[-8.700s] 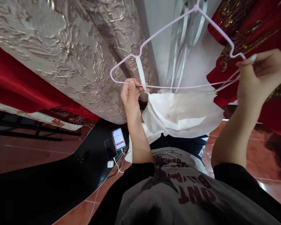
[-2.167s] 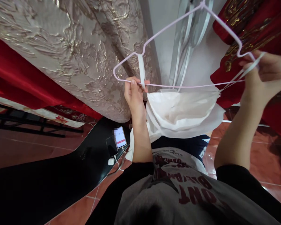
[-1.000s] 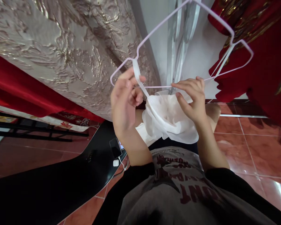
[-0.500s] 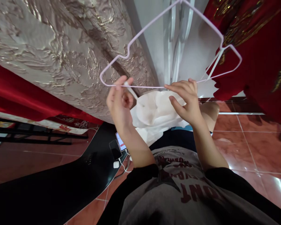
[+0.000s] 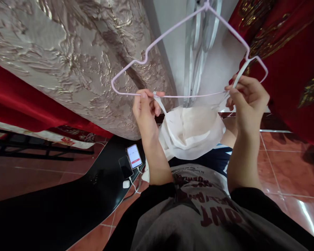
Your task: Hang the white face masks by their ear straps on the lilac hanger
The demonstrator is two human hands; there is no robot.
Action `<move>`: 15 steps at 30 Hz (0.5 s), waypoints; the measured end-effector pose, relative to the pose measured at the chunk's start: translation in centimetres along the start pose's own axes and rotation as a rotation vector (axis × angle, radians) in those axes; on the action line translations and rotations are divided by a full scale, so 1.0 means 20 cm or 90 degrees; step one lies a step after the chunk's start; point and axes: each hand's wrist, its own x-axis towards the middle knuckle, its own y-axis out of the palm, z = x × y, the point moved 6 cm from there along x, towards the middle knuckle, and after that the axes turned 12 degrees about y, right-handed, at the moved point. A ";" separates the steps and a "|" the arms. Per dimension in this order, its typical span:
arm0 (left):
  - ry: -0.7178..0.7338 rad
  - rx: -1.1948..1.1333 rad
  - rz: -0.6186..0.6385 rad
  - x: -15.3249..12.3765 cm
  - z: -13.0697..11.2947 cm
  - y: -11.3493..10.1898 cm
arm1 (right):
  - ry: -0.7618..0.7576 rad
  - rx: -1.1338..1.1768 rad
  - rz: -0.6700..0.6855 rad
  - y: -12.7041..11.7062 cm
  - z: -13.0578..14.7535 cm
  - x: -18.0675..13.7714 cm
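Note:
A lilac clothes hanger hangs before me. Below its bottom bar is a thin white garment with narrow straps, resting over my lap. My left hand pinches the left part of the bar, and the garment's left strap runs up between its fingers. On the other side, my right hand closes on the right strap, which is looped up over the hanger's right notch. Its fingertips are at the bar's right end. Part of the garment lies behind my left forearm.
Two phones on charging cables and a small white case lie on a black seat at left. Embossed beige fabric hangs left; red fabric with gold hangs right. The floor is red tile.
My right hand has moved right along the bar and closed on the right strap. My left hand has shifted slightly right, and the garment has come more into view.

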 end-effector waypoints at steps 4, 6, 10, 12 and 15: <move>0.050 -0.015 0.016 0.00 0.00 -0.01 | -0.041 0.025 -0.065 0.03 0.13 0.01; 0.057 -0.010 0.016 0.01 0.00 -0.02 | -0.091 0.035 -0.056 0.05 0.19 0.04; 0.013 0.014 0.005 0.02 0.02 -0.03 | -0.242 0.060 -0.017 0.01 0.26 0.14; -0.012 0.020 -0.004 0.02 0.03 -0.03 | -0.320 0.057 -0.025 -0.07 0.24 0.19; -0.009 0.004 0.004 0.02 0.02 -0.02 | -0.425 0.031 -0.093 -0.26 0.14 0.24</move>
